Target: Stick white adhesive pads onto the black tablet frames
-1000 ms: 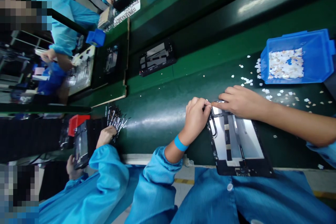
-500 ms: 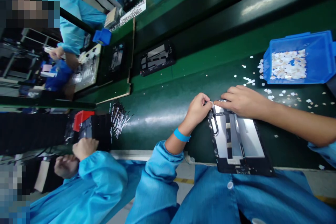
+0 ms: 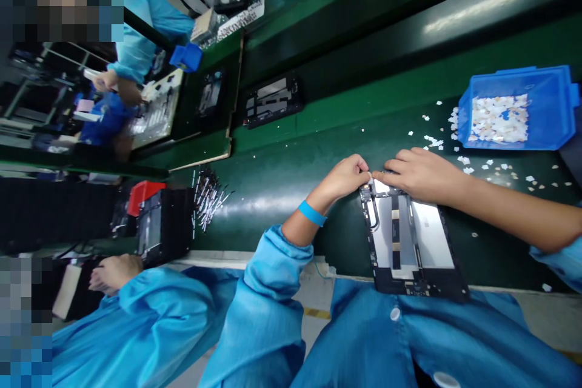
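A: Where does the opened tablet (image 3: 411,242) lie?
B: I see it flat on the green table (image 3: 282,176), at the near edge.
A: And the hands?
B: My left hand (image 3: 348,176) pinches a small tab at its far corner; my right hand (image 3: 421,174) presses fingers flat there (blue bin (image 3: 552,115) beyond).

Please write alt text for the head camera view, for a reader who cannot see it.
A person's left hand and right hand meet fingertip to fingertip at the far edge of an open black tablet chassis with silver panels lying on a dark green worktable. A blue plastic bin of small white scraps sits to the right, with scraps scattered around it.
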Motion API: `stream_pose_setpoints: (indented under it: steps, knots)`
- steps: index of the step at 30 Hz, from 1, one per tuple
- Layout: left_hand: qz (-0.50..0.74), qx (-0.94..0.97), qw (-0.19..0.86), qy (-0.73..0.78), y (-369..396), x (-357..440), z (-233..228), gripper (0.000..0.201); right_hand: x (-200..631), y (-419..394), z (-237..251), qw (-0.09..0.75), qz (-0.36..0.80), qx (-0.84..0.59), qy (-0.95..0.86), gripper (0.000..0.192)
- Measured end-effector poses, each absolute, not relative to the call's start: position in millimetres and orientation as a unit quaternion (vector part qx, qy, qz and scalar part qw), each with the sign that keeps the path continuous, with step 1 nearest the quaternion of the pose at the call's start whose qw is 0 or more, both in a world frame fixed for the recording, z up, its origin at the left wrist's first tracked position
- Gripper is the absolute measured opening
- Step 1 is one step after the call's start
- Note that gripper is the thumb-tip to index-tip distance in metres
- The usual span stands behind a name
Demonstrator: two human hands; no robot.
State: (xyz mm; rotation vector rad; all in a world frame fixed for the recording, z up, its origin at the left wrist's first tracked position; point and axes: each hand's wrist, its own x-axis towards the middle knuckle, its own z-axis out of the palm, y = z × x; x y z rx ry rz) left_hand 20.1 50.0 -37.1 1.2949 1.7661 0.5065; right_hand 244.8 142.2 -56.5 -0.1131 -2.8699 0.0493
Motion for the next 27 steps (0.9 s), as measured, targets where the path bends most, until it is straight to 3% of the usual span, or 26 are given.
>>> stream_pose_setpoints:
  steps: [6, 9, 12, 15, 17, 21, 24, 27]
  knots:
    - [0.239, 0.554, 0.269, 0.751, 32.8, 31.2, -46.5, 0.019, 241.2, 143.6, -51.5, 0.15, 0.032, -0.074, -0.985, 0.039]
    - [0.257, 0.552, 0.235, 0.758, 5.8, 34.4, -37.9, 0.031, 273.7, 134.2, -41.4, 0.193, 0.099, -0.221, -0.951, 0.039]
    - [0.252, 0.531, 0.293, 0.754, -46.0, 44.5, -26.5, 0.046, 335.8, 100.3, -41.2, 0.152, 0.217, -0.437, -0.86, 0.04]
    - [0.205, 0.57, 0.37, 0.704, -93.3, 64.2, -21.3, 0.06, 379.0, 52.2, -55.4, 0.064, 0.445, -0.45, -0.772, 0.04]
    - [0.227, 0.568, 0.379, 0.694, -109.0, 70.3, -24.3, 0.071, 373.8, 26.9, -64.7, 0.065, 0.512, -0.448, -0.73, 0.052]
    - [0.352, 0.49, 0.343, 0.72, -123.8, 16.0, -35.8, 0.079, 279.7, 15.9, -58.1, 0.068, 0.63, -0.381, -0.673, 0.061]
    - [0.402, 0.387, 0.336, 0.759, -150.3, -80.2, -30.8, 0.078, 167.2, 46.7, -38.0, 0.024, 0.716, -0.332, -0.614, 0.042]
    - [0.316, 0.304, 0.282, 0.853, -186.4, -177.0, -11.3, 0.078, 50.5, 101.6, -22.2, 0.049, 0.725, -0.399, -0.559, 0.025]
